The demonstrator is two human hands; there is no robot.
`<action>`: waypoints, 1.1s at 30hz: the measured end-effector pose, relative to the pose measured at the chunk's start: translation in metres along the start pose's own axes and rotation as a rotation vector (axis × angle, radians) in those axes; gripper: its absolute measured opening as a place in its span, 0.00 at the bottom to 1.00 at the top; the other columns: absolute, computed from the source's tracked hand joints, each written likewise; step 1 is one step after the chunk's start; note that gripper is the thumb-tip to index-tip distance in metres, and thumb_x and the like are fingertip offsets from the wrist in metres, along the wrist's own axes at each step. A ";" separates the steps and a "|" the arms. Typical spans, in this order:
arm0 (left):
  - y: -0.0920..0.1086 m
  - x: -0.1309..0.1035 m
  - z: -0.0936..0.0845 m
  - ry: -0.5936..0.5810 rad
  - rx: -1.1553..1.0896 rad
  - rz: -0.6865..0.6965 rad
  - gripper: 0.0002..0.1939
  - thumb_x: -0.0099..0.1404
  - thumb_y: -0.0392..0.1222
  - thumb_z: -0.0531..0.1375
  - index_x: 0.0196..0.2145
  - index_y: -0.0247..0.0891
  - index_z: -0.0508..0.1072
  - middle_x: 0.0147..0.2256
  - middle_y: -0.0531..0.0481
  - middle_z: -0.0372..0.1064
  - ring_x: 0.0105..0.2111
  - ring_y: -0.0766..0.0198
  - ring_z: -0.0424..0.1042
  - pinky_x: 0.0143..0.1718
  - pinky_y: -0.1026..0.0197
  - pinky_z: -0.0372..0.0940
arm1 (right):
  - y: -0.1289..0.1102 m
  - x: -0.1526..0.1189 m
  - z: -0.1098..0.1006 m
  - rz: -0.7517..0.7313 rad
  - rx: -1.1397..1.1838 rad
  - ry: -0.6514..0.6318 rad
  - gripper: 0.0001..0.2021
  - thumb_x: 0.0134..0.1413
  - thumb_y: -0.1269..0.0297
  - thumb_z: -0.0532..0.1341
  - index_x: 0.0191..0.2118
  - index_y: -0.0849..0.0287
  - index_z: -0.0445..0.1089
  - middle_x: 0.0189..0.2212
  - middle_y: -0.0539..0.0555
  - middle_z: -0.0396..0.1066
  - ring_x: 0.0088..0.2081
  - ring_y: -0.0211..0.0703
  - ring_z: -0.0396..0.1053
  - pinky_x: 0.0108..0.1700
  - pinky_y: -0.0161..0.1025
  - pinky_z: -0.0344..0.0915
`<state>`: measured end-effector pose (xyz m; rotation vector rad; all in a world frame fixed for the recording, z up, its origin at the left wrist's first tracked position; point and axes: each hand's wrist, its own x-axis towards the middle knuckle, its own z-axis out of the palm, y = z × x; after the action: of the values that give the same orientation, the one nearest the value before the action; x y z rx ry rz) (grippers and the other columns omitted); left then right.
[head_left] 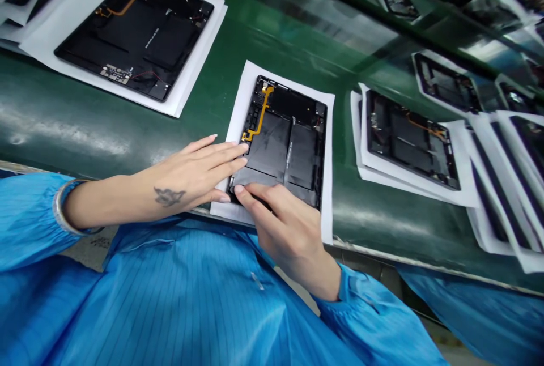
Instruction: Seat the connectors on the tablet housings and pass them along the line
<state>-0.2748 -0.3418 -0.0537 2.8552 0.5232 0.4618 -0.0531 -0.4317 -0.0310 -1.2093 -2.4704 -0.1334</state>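
Observation:
An opened tablet housing (pixel 276 145) lies on a white paper sheet (pixel 238 97) in front of me. Its inside shows black battery panels and an orange flex cable (pixel 264 111) near the upper left. My left hand (pixel 191 176) is laid flat from the left, fingers stretched out, with the fingertips on the housing's left edge. At the lower left corner, my right hand (pixel 287 221) has its fingers bent and closed, the tips pressed down on the housing's edge. Whatever sits under those fingertips is hidden. The right hand also covers part of the housing's lower end.
Another opened tablet housing (pixel 140 32) rests on paper at the upper left. To the right are a housing on paper sheets (pixel 412 139) and a leaning stack of housings and paper (pixel 505 184). A glossy partition (pixel 340 15) runs behind the green bench (pixel 85 122).

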 end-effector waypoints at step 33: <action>0.000 -0.002 -0.010 -0.099 -0.023 -0.057 0.29 0.78 0.53 0.47 0.70 0.38 0.53 0.70 0.41 0.49 0.71 0.56 0.50 0.72 0.45 0.45 | 0.000 -0.028 -0.049 0.667 1.271 0.437 0.09 0.59 0.66 0.66 0.44 0.46 0.79 0.36 0.49 0.75 0.27 0.33 0.67 0.24 0.33 0.61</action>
<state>-0.2797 -0.3407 -0.0452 2.8155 0.5753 0.3125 -0.0227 -0.4645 0.0033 -1.0787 -1.1751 1.0445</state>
